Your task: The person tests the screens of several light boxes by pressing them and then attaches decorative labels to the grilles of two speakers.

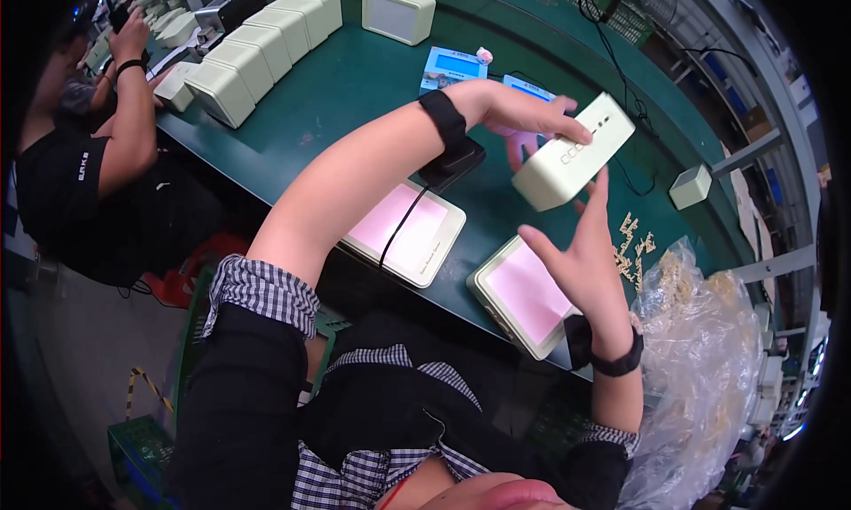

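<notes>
Above the table's far side, my left hand [525, 118] grips a cream box-shaped electronic device [567, 163] by its upper end. The device is tilted, and its face with small buttons and sockets points up. My right hand [581, 257] is just below it, fingers spread; one fingertip comes close to the device's lower edge, and I cannot tell if it touches. Beneath that hand lies a cream device with a pinkish screen [527, 293]. A similar device [424, 244] sits to the left, partly behind my left forearm, with a black cable [403, 226] across it.
Cream devices stand in a row [266, 54] at the far left, and another [397, 15] stands apart. Blue-screened units [455, 67] are at the back. Small tan parts [631, 249] lie right, beside a clear plastic bag [691, 350]. A co-worker [115, 155] sits left.
</notes>
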